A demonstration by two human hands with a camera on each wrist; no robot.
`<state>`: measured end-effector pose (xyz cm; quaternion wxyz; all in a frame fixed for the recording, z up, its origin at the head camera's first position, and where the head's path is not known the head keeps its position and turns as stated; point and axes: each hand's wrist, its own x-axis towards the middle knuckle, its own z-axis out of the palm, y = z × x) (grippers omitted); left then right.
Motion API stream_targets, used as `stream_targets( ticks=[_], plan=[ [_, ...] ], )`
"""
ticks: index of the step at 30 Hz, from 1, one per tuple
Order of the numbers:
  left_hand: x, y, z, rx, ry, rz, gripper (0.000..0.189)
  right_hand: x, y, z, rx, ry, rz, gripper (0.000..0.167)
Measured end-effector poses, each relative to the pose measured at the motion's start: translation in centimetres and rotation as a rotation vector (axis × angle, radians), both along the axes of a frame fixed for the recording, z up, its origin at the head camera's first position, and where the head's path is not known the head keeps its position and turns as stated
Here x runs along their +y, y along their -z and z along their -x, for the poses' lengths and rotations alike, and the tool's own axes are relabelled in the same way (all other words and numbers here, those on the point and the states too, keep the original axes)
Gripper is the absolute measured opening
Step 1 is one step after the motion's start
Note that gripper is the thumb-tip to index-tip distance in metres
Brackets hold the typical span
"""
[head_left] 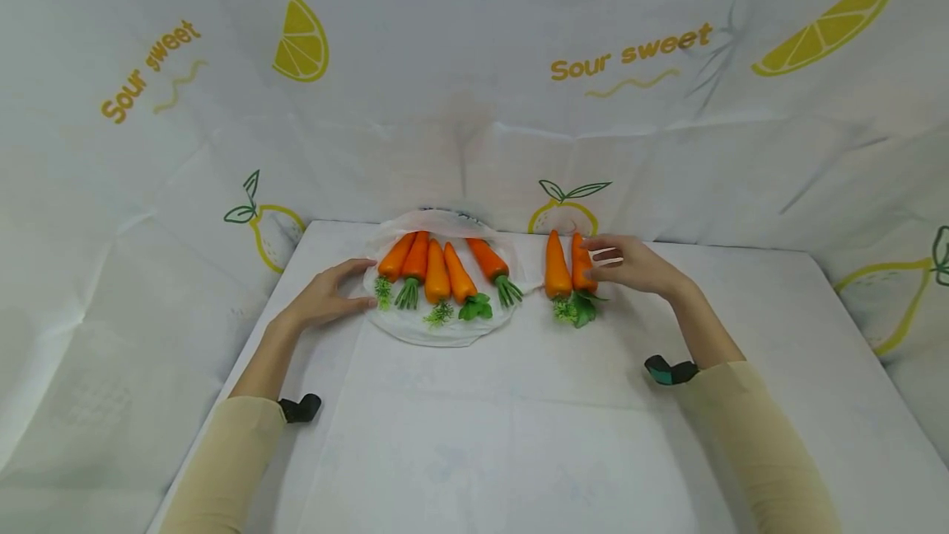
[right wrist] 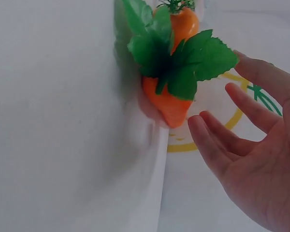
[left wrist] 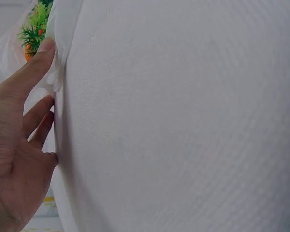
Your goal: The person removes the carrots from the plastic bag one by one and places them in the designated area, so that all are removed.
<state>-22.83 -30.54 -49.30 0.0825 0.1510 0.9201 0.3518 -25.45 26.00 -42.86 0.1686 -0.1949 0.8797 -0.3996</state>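
A thin white plastic bag (head_left: 415,328) lies at the back middle of the table with several orange toy carrots (head_left: 437,272) on it, leafy ends toward me. Its upper edge arches behind their tips. My left hand (head_left: 326,297) touches the bag's left edge, thumb and fingers spread apart; in the left wrist view the thumb of that hand (left wrist: 19,116) rests against the plastic. Right of the bag lie two more carrots, one with feathery greens (head_left: 558,266) and one with broad leaves (head_left: 582,262). My right hand (head_left: 630,264) is beside the broad-leaved carrot (right wrist: 168,99), fingers extended and loosely bent around nothing.
The white table (head_left: 474,452) meets a white cloth backdrop (head_left: 445,122) with printed lemons and lettering just behind the bag and carrots. Cloth also hangs at both sides. Dark wrist straps (head_left: 300,409) show at both sleeves.
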Motion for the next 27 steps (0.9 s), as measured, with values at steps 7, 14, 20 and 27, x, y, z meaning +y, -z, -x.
stream_targets(
  ticks=[7,14,20,27],
  plan=[
    [-0.1,0.2,0.0,0.005,0.0,0.004,0.078,-1.0,-0.6,0.1,0.023,-0.007,0.013,0.055],
    [-0.1,0.1,0.0,0.008,-0.004,0.003,0.077,-2.7,-1.7,0.6,0.055,-0.043,0.034,0.051],
    [0.0,0.1,0.0,0.005,-0.004,0.009,0.077,-4.4,-2.5,1.5,0.093,-0.105,0.068,0.048],
    [0.0,-0.1,0.0,0.017,0.0,0.011,0.076,-6.6,-3.0,2.5,0.089,-0.153,0.11,0.048]
  ],
)
